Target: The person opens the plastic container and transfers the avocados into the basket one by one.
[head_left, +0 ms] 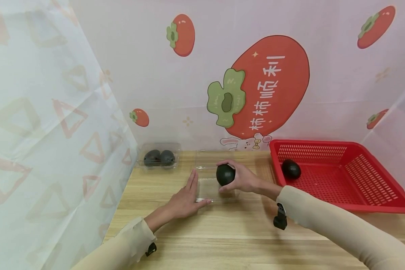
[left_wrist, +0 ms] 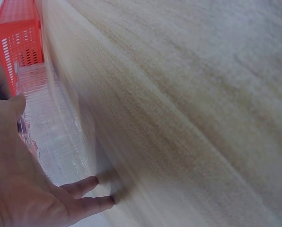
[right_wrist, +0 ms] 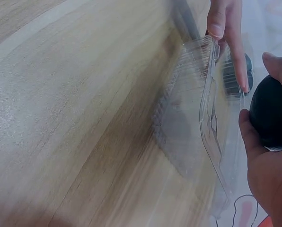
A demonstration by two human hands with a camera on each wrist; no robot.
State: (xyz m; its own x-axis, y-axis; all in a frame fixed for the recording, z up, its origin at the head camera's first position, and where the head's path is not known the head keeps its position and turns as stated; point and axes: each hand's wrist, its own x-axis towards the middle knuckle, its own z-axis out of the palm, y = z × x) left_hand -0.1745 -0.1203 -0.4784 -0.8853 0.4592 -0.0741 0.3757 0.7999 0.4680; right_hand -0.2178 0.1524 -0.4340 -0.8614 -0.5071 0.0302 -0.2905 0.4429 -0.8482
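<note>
My right hand (head_left: pixel 244 178) grips a dark, nearly black avocado (head_left: pixel 225 174), thumb and fingers on opposite sides, over a clear plastic clamshell box (head_left: pixel 209 195). That box lies with its lid (head_left: pixel 213 157) folded back toward the wall. My left hand (head_left: pixel 183 202) rests against the box's near left corner, its fingers straight along the left side and its thumb at the front rim. In the right wrist view, the held avocado (right_wrist: pixel 269 113) is level with the box's rim (right_wrist: pixel 209 109). The left hand's thumb and fingers (left_wrist: pixel 79 187) are spread in the left wrist view.
At the back left stands another clear box (head_left: pixel 177 162) with two avocados (head_left: pixel 152 158) inside. A red plastic basket (head_left: pixel 384 150) sits on the right, one avocado (head_left: pixel 291 169) near its left wall. A printed sheet (head_left: pixel 155 75) hangs behind the wooden table (head_left: pixel 216 243).
</note>
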